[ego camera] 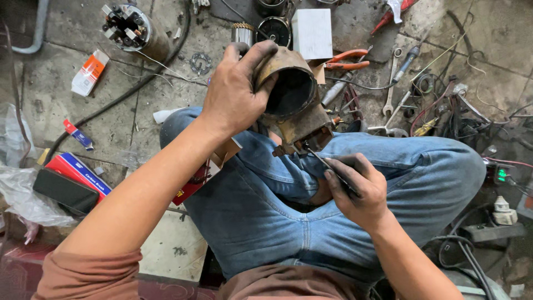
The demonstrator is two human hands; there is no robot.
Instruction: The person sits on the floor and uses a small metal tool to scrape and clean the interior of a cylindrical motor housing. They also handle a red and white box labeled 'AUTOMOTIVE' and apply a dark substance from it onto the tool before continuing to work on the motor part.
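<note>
— What is hidden on the rusty metal housing (pixel 291 94)?

— Its far side is covered by the left hand (pixel 233 91), and its dark inside cannot be made out.

— And the thin tool (pixel 327 164)?

— Its rear end is hidden by the fingers (pixel 347 169) of the right hand (pixel 358 191). The red box (pixel 197 180) is half covered by the forearm.

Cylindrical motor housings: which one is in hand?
The rusty brown open-ended housing, gripped by the left hand above the knees. The other housing, grey with a toothed end, lies untouched on the concrete floor at top left.
</note>
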